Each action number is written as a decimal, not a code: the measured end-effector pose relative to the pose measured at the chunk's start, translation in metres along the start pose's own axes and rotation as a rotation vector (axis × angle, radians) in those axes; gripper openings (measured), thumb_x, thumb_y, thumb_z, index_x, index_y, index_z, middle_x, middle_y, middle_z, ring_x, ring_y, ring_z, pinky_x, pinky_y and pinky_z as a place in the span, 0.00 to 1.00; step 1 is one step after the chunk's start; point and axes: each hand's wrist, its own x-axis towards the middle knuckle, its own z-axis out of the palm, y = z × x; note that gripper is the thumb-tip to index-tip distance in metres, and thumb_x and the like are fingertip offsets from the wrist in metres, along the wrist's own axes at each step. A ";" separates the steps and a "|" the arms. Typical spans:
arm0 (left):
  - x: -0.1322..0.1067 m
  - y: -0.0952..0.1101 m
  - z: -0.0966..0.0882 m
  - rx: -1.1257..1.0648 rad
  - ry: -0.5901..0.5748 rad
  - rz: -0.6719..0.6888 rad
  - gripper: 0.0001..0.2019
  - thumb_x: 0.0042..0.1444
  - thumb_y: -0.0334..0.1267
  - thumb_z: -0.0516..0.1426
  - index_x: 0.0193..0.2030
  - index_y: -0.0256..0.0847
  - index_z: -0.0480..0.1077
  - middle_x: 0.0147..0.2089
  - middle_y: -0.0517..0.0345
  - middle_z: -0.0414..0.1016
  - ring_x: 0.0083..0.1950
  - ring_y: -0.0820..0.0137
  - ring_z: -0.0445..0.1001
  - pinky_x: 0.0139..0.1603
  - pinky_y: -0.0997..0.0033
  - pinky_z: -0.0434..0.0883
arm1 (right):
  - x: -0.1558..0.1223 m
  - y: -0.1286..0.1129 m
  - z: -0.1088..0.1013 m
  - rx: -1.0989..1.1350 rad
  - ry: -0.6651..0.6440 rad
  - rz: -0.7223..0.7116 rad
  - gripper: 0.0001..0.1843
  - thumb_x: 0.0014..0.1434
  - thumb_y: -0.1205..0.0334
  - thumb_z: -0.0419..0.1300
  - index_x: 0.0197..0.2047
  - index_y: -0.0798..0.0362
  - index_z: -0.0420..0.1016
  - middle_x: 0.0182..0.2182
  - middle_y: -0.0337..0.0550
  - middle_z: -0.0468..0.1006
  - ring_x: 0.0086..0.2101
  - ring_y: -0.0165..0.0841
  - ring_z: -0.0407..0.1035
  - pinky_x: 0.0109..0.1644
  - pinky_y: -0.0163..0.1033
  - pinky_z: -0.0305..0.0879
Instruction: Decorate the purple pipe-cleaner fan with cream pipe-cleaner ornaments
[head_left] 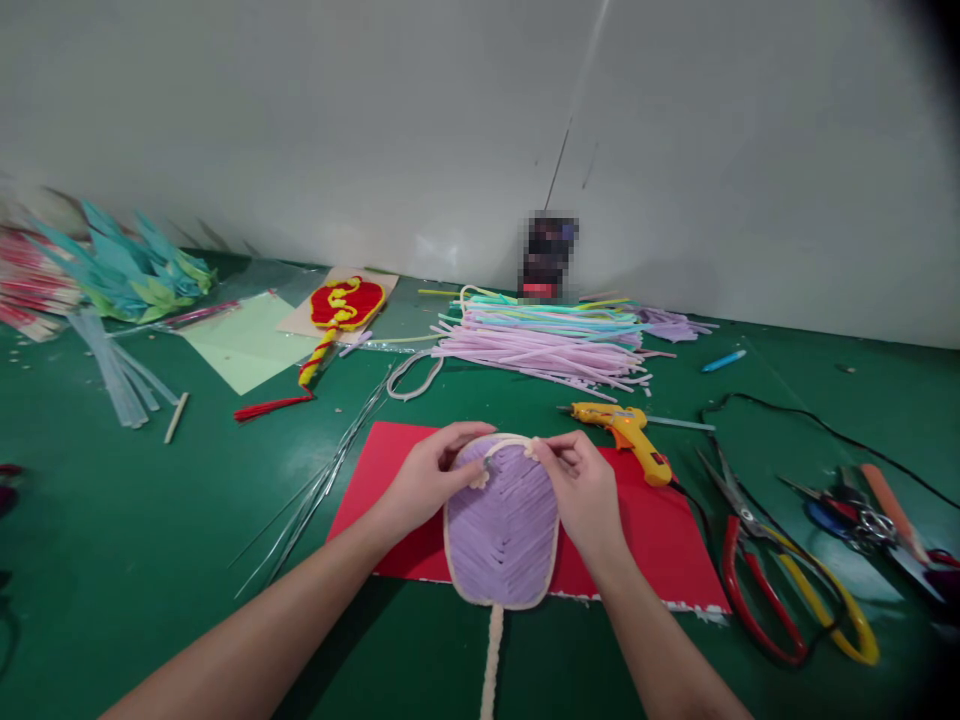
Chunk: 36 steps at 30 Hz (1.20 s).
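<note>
A purple fan (502, 535) woven from fuzzy stems, with a cream border and a braided cream handle (492, 660), lies over a red sheet (660, 540). My left hand (431, 475) pinches the fan's upper left rim, where a small cream loop sits. My right hand (581, 485) pinches the top rim at the upper right. Both hands have their fingers closed on the cream border.
A yellow glue gun (626, 435) lies just behind my right hand. Red and yellow pliers (780, 580) and more tools (862, 515) lie at the right. A pile of pastel stems (547, 340), a red-and-yellow fan (345, 305), thin wires (322, 490) and teal paper pieces (127, 265) lie on the green table (135, 530).
</note>
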 end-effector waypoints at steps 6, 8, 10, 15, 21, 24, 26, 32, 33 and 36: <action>0.003 -0.004 -0.001 -0.009 -0.030 0.039 0.21 0.47 0.35 0.59 0.49 0.41 0.64 0.53 0.52 0.68 0.52 0.65 0.67 0.51 0.67 0.65 | -0.001 -0.003 -0.001 0.012 0.042 -0.009 0.10 0.51 0.54 0.58 0.30 0.52 0.66 0.27 0.42 0.76 0.32 0.34 0.72 0.38 0.39 0.68; 0.002 -0.005 -0.001 -0.026 -0.030 0.045 0.22 0.47 0.35 0.59 0.51 0.42 0.63 0.54 0.51 0.67 0.53 0.65 0.66 0.51 0.67 0.65 | 0.000 -0.003 -0.002 0.006 0.054 -0.015 0.10 0.51 0.54 0.59 0.30 0.52 0.67 0.28 0.42 0.76 0.32 0.34 0.72 0.38 0.39 0.68; 0.002 -0.004 -0.001 -0.045 -0.044 0.037 0.23 0.47 0.35 0.59 0.52 0.42 0.62 0.53 0.51 0.67 0.52 0.65 0.67 0.49 0.68 0.66 | 0.000 -0.002 -0.002 0.011 0.061 -0.019 0.10 0.51 0.54 0.59 0.30 0.52 0.67 0.28 0.42 0.76 0.32 0.34 0.72 0.38 0.39 0.68; -0.001 0.000 0.001 0.029 -0.053 -0.034 0.23 0.50 0.38 0.57 0.54 0.45 0.60 0.38 0.58 0.72 0.38 0.70 0.71 0.35 0.74 0.67 | 0.000 -0.001 -0.001 0.004 0.073 -0.026 0.10 0.51 0.54 0.59 0.30 0.52 0.66 0.27 0.42 0.76 0.32 0.34 0.72 0.38 0.39 0.68; -0.001 -0.002 0.004 0.084 0.017 -0.022 0.20 0.50 0.36 0.56 0.51 0.46 0.61 0.38 0.60 0.71 0.38 0.71 0.71 0.34 0.75 0.67 | 0.000 0.001 -0.001 0.015 0.064 -0.036 0.10 0.51 0.55 0.59 0.30 0.52 0.66 0.28 0.41 0.75 0.33 0.33 0.72 0.39 0.38 0.68; -0.001 -0.005 0.005 0.060 0.072 0.015 0.16 0.49 0.35 0.57 0.46 0.45 0.63 0.44 0.59 0.69 0.43 0.70 0.70 0.36 0.75 0.67 | 0.000 0.000 -0.001 0.026 0.056 -0.037 0.09 0.51 0.55 0.59 0.30 0.52 0.66 0.28 0.41 0.75 0.33 0.33 0.72 0.39 0.38 0.68; 0.000 -0.006 0.005 0.064 0.112 0.034 0.14 0.48 0.34 0.57 0.43 0.44 0.63 0.46 0.59 0.68 0.45 0.70 0.69 0.37 0.76 0.67 | -0.001 -0.001 -0.001 0.029 0.052 -0.043 0.09 0.51 0.56 0.59 0.30 0.52 0.66 0.29 0.41 0.76 0.33 0.33 0.72 0.39 0.37 0.68; -0.002 -0.003 0.004 0.094 0.105 0.028 0.08 0.50 0.36 0.56 0.38 0.42 0.65 0.53 0.57 0.67 0.38 0.73 0.70 0.34 0.75 0.67 | -0.002 -0.002 0.000 0.025 0.065 -0.070 0.08 0.52 0.57 0.59 0.30 0.52 0.67 0.29 0.41 0.76 0.33 0.32 0.72 0.39 0.37 0.68; -0.002 -0.001 0.004 0.107 0.107 0.036 0.06 0.51 0.35 0.56 0.37 0.42 0.65 0.54 0.56 0.66 0.36 0.75 0.70 0.33 0.74 0.66 | -0.002 -0.002 0.000 0.025 0.072 -0.073 0.08 0.52 0.57 0.59 0.30 0.52 0.67 0.29 0.41 0.76 0.34 0.32 0.72 0.39 0.37 0.68; -0.003 0.001 0.004 0.171 0.137 0.071 0.04 0.50 0.35 0.56 0.34 0.41 0.66 0.56 0.56 0.65 0.33 0.75 0.69 0.33 0.74 0.65 | -0.003 -0.002 0.001 0.032 0.084 -0.079 0.08 0.52 0.57 0.59 0.31 0.52 0.67 0.31 0.42 0.76 0.35 0.33 0.72 0.40 0.38 0.68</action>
